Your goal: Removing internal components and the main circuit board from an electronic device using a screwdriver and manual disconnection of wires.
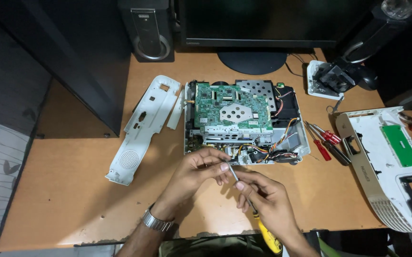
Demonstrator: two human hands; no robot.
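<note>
Hands meet at lower centre of the head view, over the wooden desk (63, 200). Right hand (270, 202) has its fingers closed around a yellow-handled screwdriver (253, 209), shaft angled up-left. Left hand (201, 171) (a metal watch on its wrist) pinches the shaft's tip with narrow fingers. Just above them sits the opened device (244, 121), green circuit board exposed. White cover panel (141, 126) lies left; red screwdrivers (327, 143) right.

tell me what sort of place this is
Likely a home desk used for electronics repair: an opened device with a green circuit board, red-handled screwdrivers, and a monitor at the back of the wooden desk.
</note>
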